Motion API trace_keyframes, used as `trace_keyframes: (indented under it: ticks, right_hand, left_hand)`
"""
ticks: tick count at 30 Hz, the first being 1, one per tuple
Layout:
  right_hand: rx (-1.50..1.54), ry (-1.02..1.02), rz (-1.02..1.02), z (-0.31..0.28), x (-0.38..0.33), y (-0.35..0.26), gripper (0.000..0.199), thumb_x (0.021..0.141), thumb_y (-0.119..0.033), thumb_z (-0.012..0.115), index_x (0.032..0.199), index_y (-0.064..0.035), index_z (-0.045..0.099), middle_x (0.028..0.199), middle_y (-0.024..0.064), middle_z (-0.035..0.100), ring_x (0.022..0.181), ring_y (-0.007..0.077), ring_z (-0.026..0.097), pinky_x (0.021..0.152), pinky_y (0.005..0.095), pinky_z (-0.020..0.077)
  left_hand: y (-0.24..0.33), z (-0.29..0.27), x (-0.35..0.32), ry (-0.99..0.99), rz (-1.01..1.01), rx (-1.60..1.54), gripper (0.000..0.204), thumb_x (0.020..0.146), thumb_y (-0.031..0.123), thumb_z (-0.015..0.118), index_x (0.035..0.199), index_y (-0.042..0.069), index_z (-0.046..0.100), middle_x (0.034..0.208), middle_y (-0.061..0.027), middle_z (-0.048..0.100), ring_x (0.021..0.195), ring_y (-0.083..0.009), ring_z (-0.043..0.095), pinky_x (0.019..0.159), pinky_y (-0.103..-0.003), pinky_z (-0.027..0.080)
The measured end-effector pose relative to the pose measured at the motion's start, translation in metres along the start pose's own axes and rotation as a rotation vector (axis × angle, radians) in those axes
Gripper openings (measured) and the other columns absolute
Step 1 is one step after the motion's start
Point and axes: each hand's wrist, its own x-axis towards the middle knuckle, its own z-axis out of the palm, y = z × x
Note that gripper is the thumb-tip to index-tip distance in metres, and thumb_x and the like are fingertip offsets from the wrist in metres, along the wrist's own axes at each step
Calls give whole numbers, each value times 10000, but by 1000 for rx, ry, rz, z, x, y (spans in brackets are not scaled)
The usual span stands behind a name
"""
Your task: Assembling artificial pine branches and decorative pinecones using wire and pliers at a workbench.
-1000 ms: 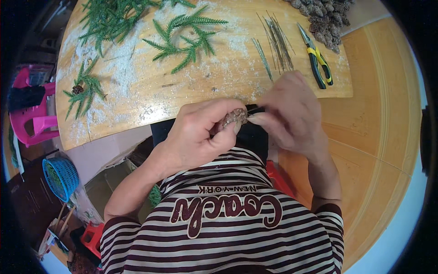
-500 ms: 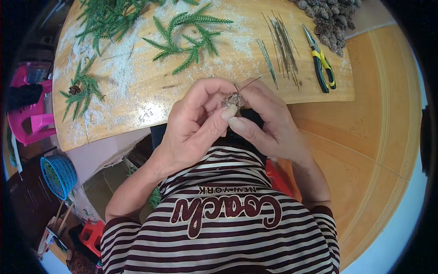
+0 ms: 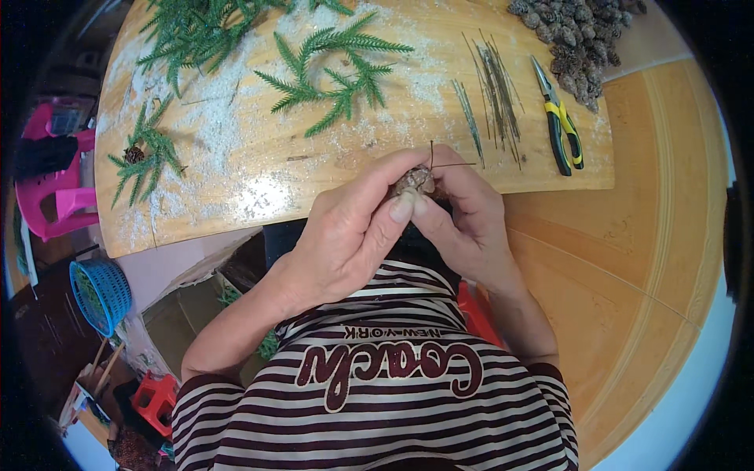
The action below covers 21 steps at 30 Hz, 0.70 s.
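Note:
A small brown pine cone (image 3: 414, 180) is held between the fingertips of both hands, just in front of the table's near edge. My left hand (image 3: 357, 224) pinches it from the left, thumb on its near side. From the right, my right hand (image 3: 463, 208) closes on it, its thumb tip beside the other thumb. Two ends of a thin dark wire (image 3: 452, 165) stick out past the cone, one pointing away from me, the other to the right. How the wire runs around the cone is hidden by my fingers.
On the wooden table (image 3: 236, 157), dusted with white flakes, lie a ring of green sprigs (image 3: 294, 67), a sprig with a cone (image 3: 149, 161), more greenery (image 3: 204, 31), loose wires (image 3: 499, 98), yellow-black pliers (image 3: 559, 118) and a pile of cones (image 3: 577, 47). A blue basket (image 3: 100, 294) stands at left.
Both hands have shifted slightly right with the cone. The wire, earlier slanting to the far right, now shows two separated ends. The table's things appear slightly shifted in view.

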Motion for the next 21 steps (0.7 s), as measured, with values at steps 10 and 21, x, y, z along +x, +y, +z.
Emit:
trace_keyframes:
  ticks: [10, 21]
  right_hand:
    - [175, 155, 192, -6, -3, -14, 236, 893, -41, 541, 1112, 41, 512, 982, 59, 595, 889, 99, 559, 816, 235, 441]
    - [220, 103, 160, -4, -6, -11, 247, 889, -45, 539, 1125, 25, 516, 835, 16, 576, 734, 37, 532, 597, 186, 449]
  left_hand:
    - [7, 2, 3, 137, 24, 91, 326, 889, 66, 570, 1202, -14, 521, 879, -98, 605, 735, -105, 573, 664, -207, 458]
    - [16, 10, 14, 249, 17, -233, 185, 919, 90, 554, 1038, -46, 593, 820, -27, 607, 688, -58, 527, 594, -182, 430]
